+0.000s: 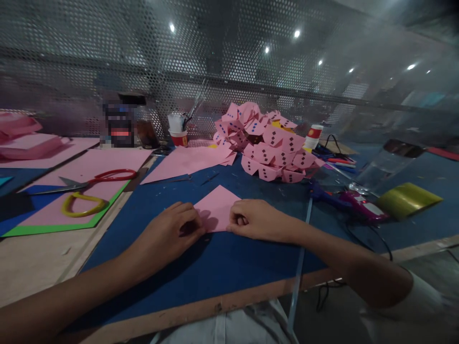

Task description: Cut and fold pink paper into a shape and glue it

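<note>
A piece of pink paper (219, 203) with its pointed top away from me lies on the blue tabletop (229, 267). At the paper's lower left edge, my left hand (181, 223) is closed, with thumb and fingers pinching it. My right hand (253, 219) has its fingers curled in on the lower right edge and is also closed on the sheet. Behind the paper sits a pile of folded pink paper pieces (274, 148) marked with dark dots. A flat pink sheet (186, 162) lies just left of that pile.
To the left, scissors (96, 179) with red and yellow handles rest on coloured sheets (71, 222). A purple glue gun (362, 205), a gold curled sheet (410, 199) and a clear bottle (387, 165) are on the right. Paper cups (178, 136) stand near the perforated metal screen (172, 67).
</note>
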Motion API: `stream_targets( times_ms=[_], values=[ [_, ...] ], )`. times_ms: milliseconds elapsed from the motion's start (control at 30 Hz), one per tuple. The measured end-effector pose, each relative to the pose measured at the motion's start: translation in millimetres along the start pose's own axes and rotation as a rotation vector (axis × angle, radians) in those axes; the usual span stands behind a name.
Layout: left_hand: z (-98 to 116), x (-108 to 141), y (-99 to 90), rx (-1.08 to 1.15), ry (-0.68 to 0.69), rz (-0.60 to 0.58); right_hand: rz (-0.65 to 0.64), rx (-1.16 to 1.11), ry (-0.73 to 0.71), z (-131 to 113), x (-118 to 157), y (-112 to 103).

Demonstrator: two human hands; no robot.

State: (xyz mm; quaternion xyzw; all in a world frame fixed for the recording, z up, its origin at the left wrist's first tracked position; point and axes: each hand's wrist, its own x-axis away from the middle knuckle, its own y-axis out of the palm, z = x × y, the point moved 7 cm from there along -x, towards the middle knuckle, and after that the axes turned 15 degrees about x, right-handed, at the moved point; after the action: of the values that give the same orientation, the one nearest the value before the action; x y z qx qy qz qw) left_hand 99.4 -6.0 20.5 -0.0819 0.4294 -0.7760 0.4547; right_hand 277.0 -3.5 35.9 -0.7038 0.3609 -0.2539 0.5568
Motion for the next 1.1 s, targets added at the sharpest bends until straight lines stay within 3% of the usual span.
stream_targets(
  times_ms=[300, 633, 1100],
  values=[
    [-0.2, 0.2, 0.1, -0.019, 0.014, 0.0, -0.06, -0.004, 0.008, 4.0, 2.7, -5.7],
    [-0.4, -0.1, 0.7, -0.026, -0.004, -0.021, -0.145, -0.084, -0.08, 7.2, 9.0, -11.0],
    [5.0, 1.4, 2.2, -0.022, 0.022, -0.019, -0.133, -0.012, -0.034, 9.4, 8.2, -12.5]
  ],
)
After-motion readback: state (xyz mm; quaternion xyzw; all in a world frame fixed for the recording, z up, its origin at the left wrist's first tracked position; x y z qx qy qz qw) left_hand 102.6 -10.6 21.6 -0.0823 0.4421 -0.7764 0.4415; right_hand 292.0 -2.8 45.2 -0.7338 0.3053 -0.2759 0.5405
